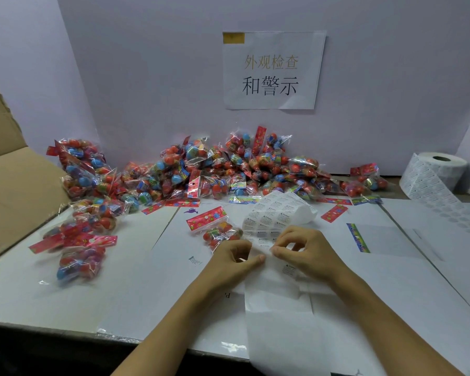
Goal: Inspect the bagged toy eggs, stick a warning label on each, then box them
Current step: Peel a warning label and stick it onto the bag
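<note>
A long strip of warning labels (pixel 272 218) curls across the table in front of me and runs toward the near edge. My left hand (pixel 235 257) holds the strip's left side with curled fingers. My right hand (pixel 301 249) pinches at a label on the strip with thumb and forefinger. One bag of toy eggs (pixel 215 226) with a red header card lies just beyond my left hand. A big heap of bagged eggs (pixel 228 169) lies along the back wall.
An open cardboard box (pixel 14 185) stands at the left. Several bags (pixel 79 253) lie beside it. A label roll (pixel 434 175) sits at the back right. A paper sign (pixel 273 70) hangs on the wall. Loose header cards (pixel 334 213) lie on the white table.
</note>
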A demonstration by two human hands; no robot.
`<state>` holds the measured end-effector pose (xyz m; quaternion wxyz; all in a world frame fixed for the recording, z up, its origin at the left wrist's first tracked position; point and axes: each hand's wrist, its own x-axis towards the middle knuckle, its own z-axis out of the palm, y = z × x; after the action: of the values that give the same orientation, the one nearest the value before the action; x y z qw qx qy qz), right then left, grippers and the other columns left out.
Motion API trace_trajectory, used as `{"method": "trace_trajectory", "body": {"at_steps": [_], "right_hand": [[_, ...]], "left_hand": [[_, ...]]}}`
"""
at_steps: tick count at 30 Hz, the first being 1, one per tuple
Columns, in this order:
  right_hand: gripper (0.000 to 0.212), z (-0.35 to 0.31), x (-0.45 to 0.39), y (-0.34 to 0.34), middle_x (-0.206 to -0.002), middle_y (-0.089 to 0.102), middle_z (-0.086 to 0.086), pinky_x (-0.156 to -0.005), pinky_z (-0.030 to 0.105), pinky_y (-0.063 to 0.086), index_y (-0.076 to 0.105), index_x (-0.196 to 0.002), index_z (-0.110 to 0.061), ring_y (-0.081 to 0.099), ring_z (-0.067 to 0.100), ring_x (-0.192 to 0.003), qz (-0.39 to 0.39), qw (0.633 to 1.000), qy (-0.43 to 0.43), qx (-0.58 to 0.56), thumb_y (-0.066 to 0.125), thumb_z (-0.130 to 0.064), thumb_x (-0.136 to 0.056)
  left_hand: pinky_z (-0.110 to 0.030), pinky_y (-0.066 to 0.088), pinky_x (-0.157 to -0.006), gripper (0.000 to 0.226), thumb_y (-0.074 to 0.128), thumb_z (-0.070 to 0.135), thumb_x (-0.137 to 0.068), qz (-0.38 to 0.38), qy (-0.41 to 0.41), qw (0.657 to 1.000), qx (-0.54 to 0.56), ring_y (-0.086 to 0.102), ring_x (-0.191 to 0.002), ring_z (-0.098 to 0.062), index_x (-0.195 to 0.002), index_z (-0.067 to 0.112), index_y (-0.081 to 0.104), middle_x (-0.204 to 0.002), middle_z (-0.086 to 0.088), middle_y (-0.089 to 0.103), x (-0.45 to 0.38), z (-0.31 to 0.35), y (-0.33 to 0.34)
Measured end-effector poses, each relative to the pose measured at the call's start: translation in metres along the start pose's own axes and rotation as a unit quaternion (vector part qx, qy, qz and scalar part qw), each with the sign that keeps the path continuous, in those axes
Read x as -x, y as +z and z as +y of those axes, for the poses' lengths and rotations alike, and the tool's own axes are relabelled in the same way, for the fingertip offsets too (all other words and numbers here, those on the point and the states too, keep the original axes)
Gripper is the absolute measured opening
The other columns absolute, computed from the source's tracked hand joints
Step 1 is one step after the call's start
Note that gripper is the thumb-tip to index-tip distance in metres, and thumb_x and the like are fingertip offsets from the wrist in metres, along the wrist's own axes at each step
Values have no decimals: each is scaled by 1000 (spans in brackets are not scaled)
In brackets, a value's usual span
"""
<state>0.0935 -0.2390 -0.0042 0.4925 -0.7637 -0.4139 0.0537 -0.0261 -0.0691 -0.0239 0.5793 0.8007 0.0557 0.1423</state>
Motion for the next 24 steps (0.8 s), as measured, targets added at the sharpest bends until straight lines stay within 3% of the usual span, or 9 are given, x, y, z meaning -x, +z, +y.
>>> {"method": "trace_trajectory", "body": {"at_steps": [5, 8, 11, 13, 15, 17, 21, 24], "right_hand": [[20, -1, 0, -4, -77, 69, -5, -61, 15, 45, 74, -69, -19, 62, 5, -70, 78, 997, -15, -4, 80, -4, -81], [21, -3, 0, -8, -79, 68, -6, -61, 14, 47, 70, -72, -20, 62, 3, -73, 205, 978, -48, -18, 78, -5, -84], [15, -4, 0, -9, -82, 66, -7, -59, 17, 49, 71, -75, -13, 62, 4, -77, 285, 955, -79, 6, 78, -6, -86], [10, -4, 0, -6, -83, 66, -1, -59, 21, 50, 73, -78, -7, 63, 8, -78, 273, 956, -105, 38, 78, -5, -86], [5, -5, 2, 0, -83, 67, 4, -60, 21, 50, 75, -81, -3, 64, 14, -78, 239, 958, -142, 66, 79, -2, -84], [6, -6, 4, 7, -85, 67, 3, -64, 20, 50, 78, -84, -5, 64, 15, -81, 203, 962, -167, 79, 81, -2, -81], [26, -8, 6, 15, -96, 65, 1, -64, 30, 53, 78, -101, -13, 64, 16, -93, 145, 971, -175, 80, 86, -9, -78], [41, -7, 6, 15, -104, 64, -2, -66, 29, 54, 73, -113, -17, 63, 15, -98, 121, 974, -182, 67, 89, -16, -75]], "left_hand": [[-46, 57, -81, 16, 77, 9, -89, 38, -1, 999, -24, 69, -93, -38, -102, 1, 71, -99, -17, 74, -1, -3, 1], [-33, 50, -65, 43, 88, 17, -78, 50, 3, 999, -17, 56, -73, -20, -104, 11, 54, -93, -17, 63, -1, -3, 2], [-18, 43, -64, 71, 94, 45, -65, 61, -1, 998, -9, 45, -70, -4, -117, 28, 48, -91, 0, 50, -2, -5, 0], [-16, 40, -67, 55, 80, 67, -67, 64, 22, 997, -36, 47, -70, 1, -110, 36, 66, -88, 4, 53, -2, -5, 1], [-22, 45, -71, 51, 64, 76, -74, 49, 31, 998, -38, 57, -76, -1, -97, 33, 78, -86, 8, 65, -2, -3, 1], [-21, 46, -62, 57, 58, 75, -79, 38, 15, 999, 4, 59, -70, -3, -97, 26, 80, -78, 15, 68, -1, 0, 2], [-26, 45, -56, 56, 59, 73, -80, 39, -4, 997, 59, 53, -63, -15, -84, 20, 77, -69, -7, 57, 0, 3, 0], [-19, 39, -57, 51, 59, 72, -79, 41, -4, 997, 61, 52, -59, -12, -74, 23, 74, -64, 1, 56, 1, 6, -1]]}}
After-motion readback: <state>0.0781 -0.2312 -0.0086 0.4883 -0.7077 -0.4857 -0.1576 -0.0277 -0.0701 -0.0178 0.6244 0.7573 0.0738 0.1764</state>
